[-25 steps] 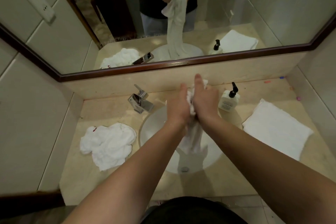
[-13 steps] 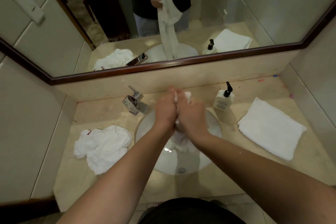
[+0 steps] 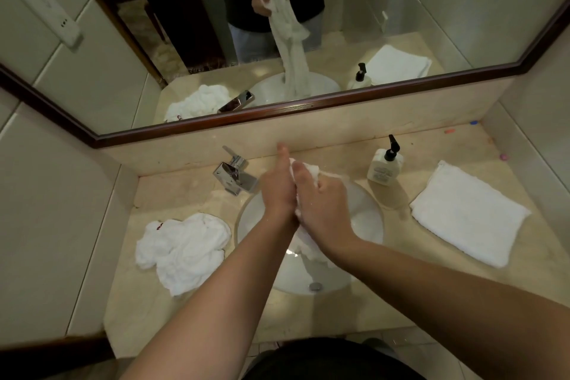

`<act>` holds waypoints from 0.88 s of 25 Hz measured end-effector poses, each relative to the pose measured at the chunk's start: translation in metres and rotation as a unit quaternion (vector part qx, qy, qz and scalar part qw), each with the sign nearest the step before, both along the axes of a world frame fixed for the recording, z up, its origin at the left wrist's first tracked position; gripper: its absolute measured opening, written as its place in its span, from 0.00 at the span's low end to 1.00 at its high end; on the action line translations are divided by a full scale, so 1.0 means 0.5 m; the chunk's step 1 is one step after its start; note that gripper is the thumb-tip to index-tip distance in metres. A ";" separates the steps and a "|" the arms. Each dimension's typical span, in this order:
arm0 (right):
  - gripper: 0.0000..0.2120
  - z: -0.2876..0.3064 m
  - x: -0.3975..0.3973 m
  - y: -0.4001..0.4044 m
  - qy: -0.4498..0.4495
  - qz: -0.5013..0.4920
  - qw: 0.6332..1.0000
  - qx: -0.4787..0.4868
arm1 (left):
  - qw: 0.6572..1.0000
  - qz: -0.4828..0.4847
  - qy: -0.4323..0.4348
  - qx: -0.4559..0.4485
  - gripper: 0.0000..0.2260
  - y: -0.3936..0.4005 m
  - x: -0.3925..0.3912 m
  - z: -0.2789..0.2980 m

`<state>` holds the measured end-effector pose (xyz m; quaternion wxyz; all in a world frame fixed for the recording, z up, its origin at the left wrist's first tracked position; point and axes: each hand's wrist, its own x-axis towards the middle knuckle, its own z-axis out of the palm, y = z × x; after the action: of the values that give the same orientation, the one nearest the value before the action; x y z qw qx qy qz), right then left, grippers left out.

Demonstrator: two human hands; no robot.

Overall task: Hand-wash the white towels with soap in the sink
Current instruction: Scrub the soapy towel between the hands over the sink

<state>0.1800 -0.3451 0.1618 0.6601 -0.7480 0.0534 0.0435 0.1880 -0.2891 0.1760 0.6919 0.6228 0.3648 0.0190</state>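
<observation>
Your wet towel (image 3: 311, 248) hangs roughly vertical, long axis running from your hands down into the round white sink (image 3: 368, 219). Your left hand (image 3: 277, 191) presses against it with fingers straight; your right hand (image 3: 320, 207) curls its fingers around the bunched top end. Fabric: white terry, twisted into a rope. A crumpled towel (image 3: 185, 248) lies left on the beige counter (image 3: 191, 311), a folded towel (image 3: 468, 213) right, just beyond the soap bottle (image 3: 384, 168). The chrome faucet (image 3: 236, 176) stands just left of your hands.
</observation>
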 end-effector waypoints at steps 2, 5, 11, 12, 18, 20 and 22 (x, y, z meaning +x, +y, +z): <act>0.24 0.005 0.022 -0.014 0.007 -0.047 0.999 0.006 | 0.997 -0.055 -0.019 0.042 0.26 -0.006 -0.004 -0.004; 0.22 0.018 0.036 -0.019 0.023 -0.099 0.994 0.042 | 0.996 -0.070 -0.021 0.051 0.24 -0.015 -0.002 0.007; 0.21 0.028 0.036 -0.035 0.057 -0.115 0.991 0.034 | 0.994 -0.095 -0.027 0.055 0.21 -0.018 -0.007 -0.002; 0.21 0.029 0.034 -0.032 0.058 -0.117 0.991 0.040 | 0.995 -0.090 -0.023 0.048 0.20 -0.021 -0.006 0.001; 0.21 0.027 0.040 -0.037 0.061 -0.113 0.992 0.021 | 0.991 -0.103 -0.054 0.061 0.25 -0.027 -0.016 -0.006; 0.20 0.028 0.029 -0.030 0.068 -0.111 0.990 0.048 | 0.995 -0.076 -0.043 0.050 0.27 -0.025 -0.006 -0.002; 0.18 0.021 -0.006 -0.018 0.063 -0.041 0.996 0.039 | 0.999 -0.026 -0.013 -0.019 0.27 -0.014 0.001 -0.005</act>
<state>0.1772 -0.3539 0.1723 0.6853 -0.7146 0.1242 0.0655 0.1883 -0.2962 0.1737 0.7083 0.6189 0.3395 0.0020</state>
